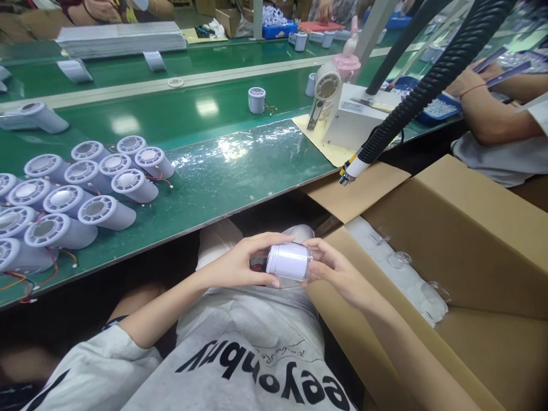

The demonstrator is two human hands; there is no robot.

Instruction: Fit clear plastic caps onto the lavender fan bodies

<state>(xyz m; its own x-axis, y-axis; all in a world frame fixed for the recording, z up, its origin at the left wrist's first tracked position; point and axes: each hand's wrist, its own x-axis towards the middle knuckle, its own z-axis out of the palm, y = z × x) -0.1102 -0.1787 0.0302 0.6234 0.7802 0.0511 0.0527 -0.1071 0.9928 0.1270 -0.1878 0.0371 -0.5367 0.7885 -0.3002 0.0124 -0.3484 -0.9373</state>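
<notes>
Over my lap, a white plastic cylinder lies on its side between my two hands. My left hand grips its left end, thumb below and fingers above, and a bit of dark red shows beside the palm. On the other end, the fingers of my right hand are closed around a clear rim or cover that fits over the cylinder. Whether that clear piece is fully seated cannot be made out. To the left on the bench stand several similar white cylinders with round grilled tops and thin wires.
An open cardboard box at my right holds clear plastic pieces. A black corrugated hose hangs above it. On the green belt stands a single cylinder. A small fan leans by a grey metal box. Co-workers sit nearby.
</notes>
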